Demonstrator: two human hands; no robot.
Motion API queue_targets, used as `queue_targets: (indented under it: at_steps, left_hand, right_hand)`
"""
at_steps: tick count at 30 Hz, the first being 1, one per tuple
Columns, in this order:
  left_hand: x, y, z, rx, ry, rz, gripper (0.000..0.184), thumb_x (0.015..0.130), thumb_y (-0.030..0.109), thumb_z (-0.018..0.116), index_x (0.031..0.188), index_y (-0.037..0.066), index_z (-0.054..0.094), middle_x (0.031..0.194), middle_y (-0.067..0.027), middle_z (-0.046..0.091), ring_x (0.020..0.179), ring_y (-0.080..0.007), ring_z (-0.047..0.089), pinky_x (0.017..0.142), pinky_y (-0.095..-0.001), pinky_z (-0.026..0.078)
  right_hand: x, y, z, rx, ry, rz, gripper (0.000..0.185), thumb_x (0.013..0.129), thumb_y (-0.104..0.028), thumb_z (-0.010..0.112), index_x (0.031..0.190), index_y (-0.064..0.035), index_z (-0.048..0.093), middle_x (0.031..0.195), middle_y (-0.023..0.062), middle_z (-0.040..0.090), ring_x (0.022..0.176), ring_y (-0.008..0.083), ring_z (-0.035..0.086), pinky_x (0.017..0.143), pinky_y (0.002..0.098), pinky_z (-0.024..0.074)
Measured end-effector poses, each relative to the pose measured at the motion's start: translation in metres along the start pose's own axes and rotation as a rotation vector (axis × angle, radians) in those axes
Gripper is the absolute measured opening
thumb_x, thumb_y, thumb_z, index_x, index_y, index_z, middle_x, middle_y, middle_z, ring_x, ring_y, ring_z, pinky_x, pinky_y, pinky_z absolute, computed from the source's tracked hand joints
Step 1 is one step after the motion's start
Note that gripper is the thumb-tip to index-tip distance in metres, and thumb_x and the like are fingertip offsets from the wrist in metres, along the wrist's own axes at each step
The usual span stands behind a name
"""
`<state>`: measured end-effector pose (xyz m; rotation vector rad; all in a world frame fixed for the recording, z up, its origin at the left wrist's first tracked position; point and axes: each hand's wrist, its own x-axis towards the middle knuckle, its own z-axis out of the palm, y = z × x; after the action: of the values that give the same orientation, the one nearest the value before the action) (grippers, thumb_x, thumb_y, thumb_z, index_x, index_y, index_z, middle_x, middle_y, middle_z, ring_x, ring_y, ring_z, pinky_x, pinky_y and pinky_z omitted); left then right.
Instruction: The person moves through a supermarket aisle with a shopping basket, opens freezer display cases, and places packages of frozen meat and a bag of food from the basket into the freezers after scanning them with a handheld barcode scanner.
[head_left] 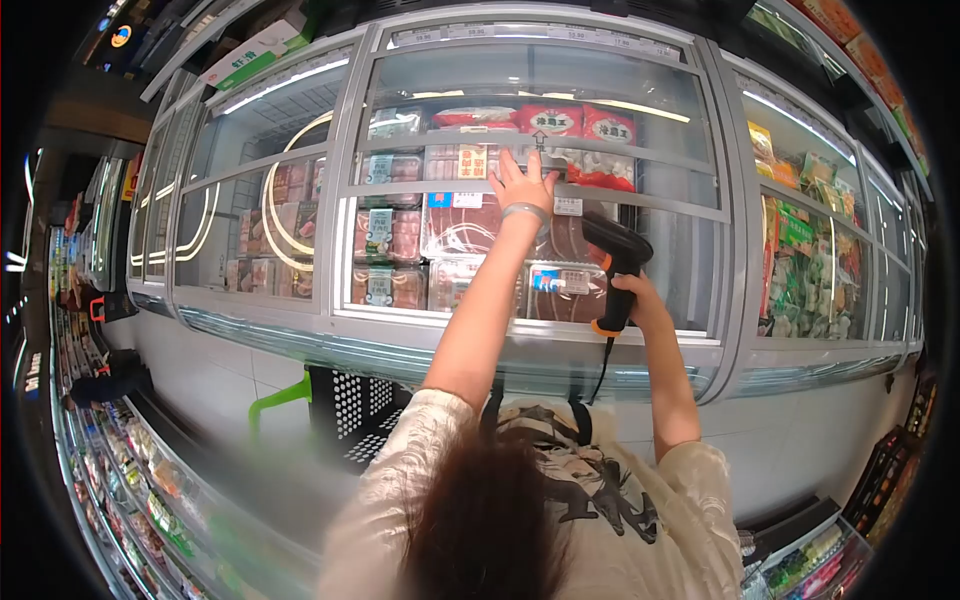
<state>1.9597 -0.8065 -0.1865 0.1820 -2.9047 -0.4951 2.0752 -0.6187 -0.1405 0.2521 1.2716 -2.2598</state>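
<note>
My left hand [522, 190] has its fingers spread over the sliding glass of the freezer case [520, 330], near the middle frame bar. My right hand [640, 298] is wrapped round the handle of a black and orange barcode scanner [618, 243], whose cord hangs down. The scanner's head points up and left over the packs. Beneath my hands lie trays of meat [460, 228] with labels and, on the left, stacked packs of meat rolls [392, 235]. Red and white bags [608, 128] lie behind, at the upper right of the case.
Neighbouring freezer sections stand on the left [260, 215] and on the right [810, 230], the right one with bagged goods. Below the case are a black perforated basket [360, 405] with a green handle [270, 400]. Product shelves [150, 480] line the lower left.
</note>
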Motion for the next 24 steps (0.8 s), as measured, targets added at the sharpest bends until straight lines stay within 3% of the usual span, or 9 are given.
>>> queue_targets:
  at_steps: [3,6,9,10,12,16,19,22,24]
  left_hand:
    - [0.047,0.004,0.006,-0.054,-0.045,0.001,0.051,0.080,0.043,0.041,0.122,0.015,0.031,0.128,-0.0266,0.016,0.120,-0.0364,0.020,0.095,-0.0529,0.013]
    - [0.080,0.008,0.000,-0.167,-0.081,0.015,0.046,0.081,0.036,0.042,0.120,0.013,0.035,0.127,-0.0247,0.021,0.119,-0.0366,0.022,0.095,-0.0519,0.011]
    - [0.086,-0.024,-0.008,-0.531,0.023,0.294,0.039,0.080,0.021,0.045,0.117,0.009,0.037,0.120,-0.0222,0.033,0.112,-0.0358,0.031,0.094,-0.0472,0.020]
    - [0.075,-0.038,-0.020,-0.657,0.153,0.409,0.029,0.075,0.007,0.047,0.104,0.004,0.046,0.103,-0.0203,0.047,0.099,-0.0357,0.043,0.085,-0.0406,0.034]
    - [0.040,-0.088,-0.018,-0.469,0.277,0.459,0.017,0.071,0.004,0.049,0.087,0.001,0.053,0.083,-0.0174,0.054,0.082,-0.0330,0.051,0.070,-0.0364,0.041]
    - [-0.007,-0.192,0.017,-0.219,0.120,0.091,0.013,0.071,0.009,0.049,0.081,0.002,0.055,0.073,-0.0139,0.056,0.069,-0.0297,0.052,0.063,-0.0374,0.041]
    - [-0.024,-0.261,0.083,0.020,0.430,-0.113,0.018,0.078,0.018,0.048,0.086,0.003,0.052,0.071,-0.0113,0.056,0.063,-0.0249,0.053,0.060,-0.0348,0.041]
    - [-0.023,-0.269,0.088,-0.971,-0.207,-0.860,0.030,0.082,0.031,0.046,0.091,0.003,0.050,0.069,-0.0086,0.054,0.060,-0.0186,0.052,0.058,-0.0312,0.041]
    - [-0.029,-0.281,0.100,-0.812,-0.279,-0.843,0.037,0.081,0.037,0.045,0.092,0.002,0.050,0.070,-0.0094,0.055,0.063,-0.0180,0.052,0.060,-0.0305,0.041]
  right_hand:
    - [0.004,0.001,0.004,0.005,0.027,0.024,0.055,0.062,-0.009,0.055,0.114,0.0001,0.039,0.113,0.0145,0.045,0.106,0.0207,0.043,0.085,0.0336,0.0403]
    - [0.010,-0.002,0.014,-0.018,0.111,0.093,0.049,0.066,-0.006,0.052,0.112,0.0042,0.039,0.103,0.0171,0.051,0.092,0.0225,0.053,0.076,0.0316,0.0460]
    - [0.019,0.004,0.014,-0.012,0.251,0.190,0.042,0.069,-0.003,0.050,0.110,0.0032,0.041,0.099,0.0174,0.053,0.080,0.0225,0.058,0.070,0.0295,0.0483]
    - [0.021,0.006,0.010,0.025,0.268,0.211,0.041,0.069,-0.003,0.050,0.110,0.0027,0.041,0.099,0.0175,0.054,0.079,0.0224,0.058,0.069,0.0293,0.0483]
    - [0.025,0.017,0.002,0.038,0.308,0.258,0.042,0.068,-0.007,0.050,0.109,-0.0020,0.043,0.101,0.0169,0.053,0.077,0.0198,0.058,0.066,0.0283,0.0487]
    - [0.025,0.021,0.006,0.074,0.307,0.260,0.046,0.069,-0.012,0.050,0.113,-0.0022,0.042,0.103,0.0155,0.053,0.084,0.0193,0.055,0.070,0.0283,0.0451]
    - [0.030,0.022,0.009,0.036,0.287,0.276,0.046,0.069,-0.012,0.050,0.113,-0.0023,0.042,0.104,0.0157,0.053,0.084,0.0186,0.055,0.070,0.0279,0.0449]
    - [0.036,0.020,0.017,-0.031,0.299,0.354,0.048,0.066,-0.014,0.050,0.113,-0.0038,0.043,0.103,0.0137,0.053,0.083,0.0166,0.054,0.070,0.0278,0.0442]
    - [0.038,0.019,0.021,-0.071,0.308,0.387,0.050,0.064,-0.016,0.051,0.113,-0.0057,0.044,0.104,0.0116,0.052,0.083,0.0156,0.053,0.071,0.0281,0.0437]
